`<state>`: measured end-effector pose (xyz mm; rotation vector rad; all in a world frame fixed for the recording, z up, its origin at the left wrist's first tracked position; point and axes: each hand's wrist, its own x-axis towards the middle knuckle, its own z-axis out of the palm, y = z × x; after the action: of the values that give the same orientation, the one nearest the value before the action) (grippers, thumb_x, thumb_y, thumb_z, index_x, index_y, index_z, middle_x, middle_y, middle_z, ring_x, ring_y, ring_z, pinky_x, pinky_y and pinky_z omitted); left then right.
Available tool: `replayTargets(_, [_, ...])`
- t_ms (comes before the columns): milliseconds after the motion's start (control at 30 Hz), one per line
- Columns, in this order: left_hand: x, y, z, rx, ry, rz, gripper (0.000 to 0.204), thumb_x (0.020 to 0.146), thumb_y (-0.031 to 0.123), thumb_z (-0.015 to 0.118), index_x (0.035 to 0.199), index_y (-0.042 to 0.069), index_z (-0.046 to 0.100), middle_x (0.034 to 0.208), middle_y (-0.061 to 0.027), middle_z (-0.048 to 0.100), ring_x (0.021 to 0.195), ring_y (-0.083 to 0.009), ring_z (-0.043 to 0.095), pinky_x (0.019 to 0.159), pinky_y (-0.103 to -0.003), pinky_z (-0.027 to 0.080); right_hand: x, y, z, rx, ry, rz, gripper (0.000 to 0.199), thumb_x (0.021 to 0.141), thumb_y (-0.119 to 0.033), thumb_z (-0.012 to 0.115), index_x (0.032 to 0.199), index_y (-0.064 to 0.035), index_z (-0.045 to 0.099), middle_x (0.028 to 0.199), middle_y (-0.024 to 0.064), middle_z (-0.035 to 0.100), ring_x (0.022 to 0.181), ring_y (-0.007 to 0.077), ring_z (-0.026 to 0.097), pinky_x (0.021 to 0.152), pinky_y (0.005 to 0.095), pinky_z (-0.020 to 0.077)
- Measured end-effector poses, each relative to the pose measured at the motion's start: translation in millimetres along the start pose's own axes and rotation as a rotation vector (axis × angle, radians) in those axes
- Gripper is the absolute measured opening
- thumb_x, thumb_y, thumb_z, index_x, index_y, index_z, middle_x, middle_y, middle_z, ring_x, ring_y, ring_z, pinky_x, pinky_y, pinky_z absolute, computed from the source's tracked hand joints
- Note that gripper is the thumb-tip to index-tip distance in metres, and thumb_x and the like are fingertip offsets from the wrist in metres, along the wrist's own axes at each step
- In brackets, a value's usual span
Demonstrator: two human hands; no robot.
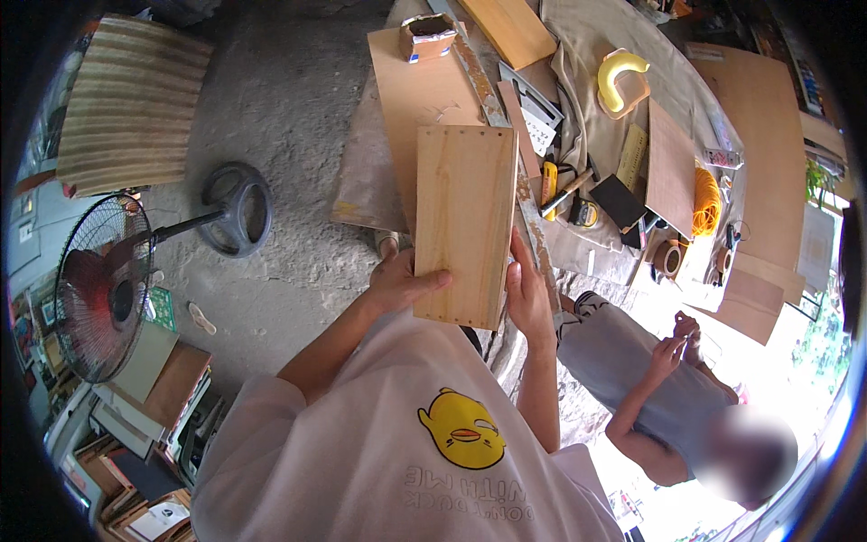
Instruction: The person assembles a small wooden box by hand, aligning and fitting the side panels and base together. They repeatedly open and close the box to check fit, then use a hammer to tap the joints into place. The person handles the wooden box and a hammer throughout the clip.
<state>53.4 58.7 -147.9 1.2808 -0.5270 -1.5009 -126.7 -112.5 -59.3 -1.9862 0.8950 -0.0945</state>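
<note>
A long, pale wooden box (464, 212) is held upright before my chest, its broad face toward me and a row of small dark nail marks along its top and bottom ends. My left hand (405, 282) grips the lower left edge, thumb lying across the face and the other fingers partly hidden behind. On the opposite side, my right hand (529, 296) presses against the lower right edge with its fingers pointing up. The far side of the box is hidden from view.
Beyond the box, a worktable holds a plywood sheet (397, 90), a rusty metal straightedge (483, 81), a hammer (569, 191), a tape measure (585, 213), orange cord (707, 203) and a yellow banana-shaped thing (618, 79). A floor fan (104, 289) stands left; another person (632, 361) is at right.
</note>
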Motion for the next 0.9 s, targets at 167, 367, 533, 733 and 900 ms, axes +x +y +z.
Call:
replayTargets(167, [-1.2,23.1,20.6,-0.274,0.049,0.092,0.055,0.094,0.035,0.075,0.134,0.0,0.061,0.125,-0.0085,0.069,0.112,-0.0158,0.064,0.096,-0.032,0.051,-0.3,9.3,6.6,0.248,0.106,-0.125,0.064,0.108,-0.04,0.045,0.152,0.0057,0.037,0.151,0.0275,0.047,0.14,0.0362,0.049,0.11,0.0417,0.0419])
replayTargets(367, [3.4,30.2,22.9,-0.305,-0.015,0.036,0.061,0.092,0.028,0.078,0.14,0.0,0.053,0.129,-0.0079,0.064,0.121,-0.0157,0.058,0.101,-0.034,0.049,-1.0,-27.1,-5.5,0.166,0.157,-0.006,0.055,0.107,-0.032,0.051,0.146,0.0067,0.048,0.133,0.028,0.063,0.124,0.0344,0.063,0.101,0.0402,0.0494])
replayTargets(533, [6.0,29.6,28.4,-0.322,-0.039,0.015,0.061,0.092,0.029,0.077,0.141,0.001,0.053,0.131,-0.0086,0.064,0.121,-0.0163,0.059,0.1,-0.035,0.05,-2.0,-26.2,-8.2,0.031,0.205,-0.024,0.049,0.107,-0.025,0.049,0.144,0.0062,0.051,0.124,0.0289,0.068,0.116,0.0351,0.068,0.096,0.04,0.0519])
replayTargets(733, [7.8,35.8,33.1,-0.241,-0.04,0.028,0.059,0.094,0.029,0.075,0.14,0.0,0.054,0.13,-0.0097,0.065,0.119,-0.0174,0.06,0.101,-0.036,0.049,-3.6,-18.4,-9.7,0.056,0.222,-0.026,0.049,0.107,-0.027,0.047,0.143,0.0063,0.052,0.12,0.0298,0.069,0.116,0.036,0.068,0.096,0.0402,0.0517])
replayTargets(900, [11.4,40.4,40.8,-0.463,-0.073,0.013,0.058,0.096,0.02,0.072,0.144,-0.001,0.048,0.133,-0.0094,0.061,0.121,-0.0162,0.059,0.102,-0.034,0.049,-5.9,-13.7,-11.0,0.235,0.229,0.064,0.052,0.11,-0.033,0.043,0.14,0.0072,0.054,0.127,0.0217,0.068,0.12,0.0278,0.065,0.101,0.0368,0.048])
